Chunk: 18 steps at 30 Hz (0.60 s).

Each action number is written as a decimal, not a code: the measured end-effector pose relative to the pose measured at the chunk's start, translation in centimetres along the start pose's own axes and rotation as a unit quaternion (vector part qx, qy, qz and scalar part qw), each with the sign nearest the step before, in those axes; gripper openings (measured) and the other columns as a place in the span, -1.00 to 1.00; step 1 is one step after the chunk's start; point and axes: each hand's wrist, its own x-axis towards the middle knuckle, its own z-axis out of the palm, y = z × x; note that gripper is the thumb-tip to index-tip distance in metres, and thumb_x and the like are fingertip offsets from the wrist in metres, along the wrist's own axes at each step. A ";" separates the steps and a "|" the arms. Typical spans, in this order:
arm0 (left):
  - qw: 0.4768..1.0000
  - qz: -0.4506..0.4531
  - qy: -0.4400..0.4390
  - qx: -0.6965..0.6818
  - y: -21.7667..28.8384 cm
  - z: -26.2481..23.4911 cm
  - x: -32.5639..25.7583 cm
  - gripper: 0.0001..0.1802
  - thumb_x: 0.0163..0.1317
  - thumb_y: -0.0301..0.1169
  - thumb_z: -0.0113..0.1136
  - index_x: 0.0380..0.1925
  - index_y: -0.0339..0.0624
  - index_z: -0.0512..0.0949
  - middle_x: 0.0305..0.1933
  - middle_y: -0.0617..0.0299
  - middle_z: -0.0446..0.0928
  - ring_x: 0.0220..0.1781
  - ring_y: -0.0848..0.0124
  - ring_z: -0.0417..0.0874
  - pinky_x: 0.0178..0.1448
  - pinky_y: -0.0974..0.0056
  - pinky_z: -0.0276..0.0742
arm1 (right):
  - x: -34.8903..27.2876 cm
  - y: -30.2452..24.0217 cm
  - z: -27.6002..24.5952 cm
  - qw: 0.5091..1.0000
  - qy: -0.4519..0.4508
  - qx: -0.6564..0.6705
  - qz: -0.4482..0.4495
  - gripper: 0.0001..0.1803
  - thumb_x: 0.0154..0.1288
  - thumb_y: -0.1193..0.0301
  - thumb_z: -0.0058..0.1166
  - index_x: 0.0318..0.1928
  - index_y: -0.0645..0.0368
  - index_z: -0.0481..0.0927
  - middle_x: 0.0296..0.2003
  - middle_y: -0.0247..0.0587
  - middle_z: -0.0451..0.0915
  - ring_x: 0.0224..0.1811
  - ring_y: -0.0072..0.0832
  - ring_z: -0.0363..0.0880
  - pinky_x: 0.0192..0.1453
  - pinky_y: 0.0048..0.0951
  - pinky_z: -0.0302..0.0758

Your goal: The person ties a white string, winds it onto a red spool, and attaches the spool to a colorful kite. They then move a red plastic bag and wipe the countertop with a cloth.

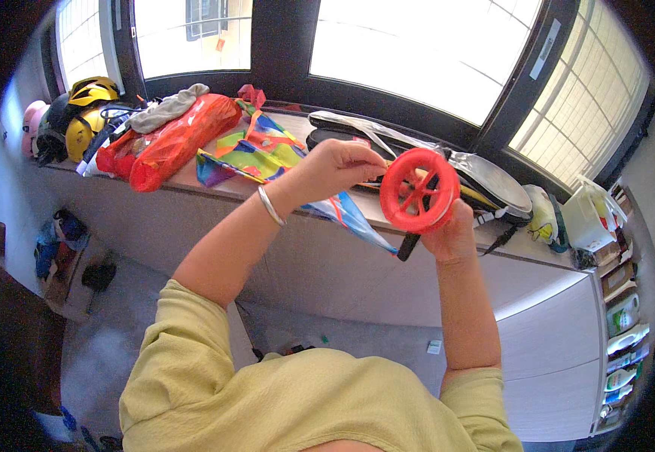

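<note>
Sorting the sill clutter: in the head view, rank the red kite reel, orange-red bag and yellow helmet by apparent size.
1. orange-red bag
2. red kite reel, though it is held nearer the camera, so unsure
3. yellow helmet

Head-worn fisheye, looking down — close

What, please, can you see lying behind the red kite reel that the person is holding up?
Behind the red kite reel, held by the right hand, lie dark racket covers on the windowsill counter. The reel and both hands hide the middle of them, so what lies there is unseen.
</note>
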 end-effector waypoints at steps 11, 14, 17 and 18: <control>0.936 0.124 -0.051 0.326 -4.6 -0.2 -3.8 -0.36 -0.04 -0.11 0.37 0.07 -0.08 0.48 -0.02 0.18 0.54 0.11 0.19 0.46 0.25 0.06 0.29 | 2.7 2.6 0.1 0.977 0.183 -0.005 -0.106 -0.15 0.09 -0.24 0.08 0.23 0.08 0.31 0.14 0.18 0.39 0.16 0.08 0.42 -0.30 -0.07 0.69; 0.911 0.118 -0.093 0.383 -5.1 -0.1 -4.4 -0.11 -0.18 -0.06 0.44 0.22 -0.07 0.34 0.10 0.17 0.47 0.22 0.17 0.38 0.36 0.03 0.18 | -0.1 3.1 -1.3 0.969 0.193 0.109 -0.106 -0.13 0.09 -0.29 0.04 0.16 0.18 0.36 0.01 0.15 0.50 0.02 0.06 0.54 -0.26 -0.07 0.69; 0.899 0.097 -0.128 0.408 -5.8 -0.2 -4.2 -0.12 -0.26 -0.21 0.45 0.18 -0.09 0.35 0.00 0.15 0.51 0.13 0.17 0.47 0.30 0.08 0.26 | -2.9 3.0 -0.7 0.958 0.263 0.084 -0.082 -0.19 0.16 -0.22 0.03 0.17 0.18 0.34 0.00 0.12 0.51 0.00 0.01 0.55 -0.07 -0.03 0.61; 0.902 0.066 -0.158 0.396 -6.5 -0.1 -4.3 -0.16 -0.26 -0.25 0.44 0.15 -0.09 0.37 -0.05 0.15 0.52 0.08 0.17 0.50 0.26 0.09 0.30 | -4.0 3.1 -0.7 0.958 0.270 0.059 -0.072 -0.20 0.17 -0.21 0.02 0.18 0.18 0.33 0.01 0.11 0.50 0.01 0.00 0.54 -0.03 -0.04 0.59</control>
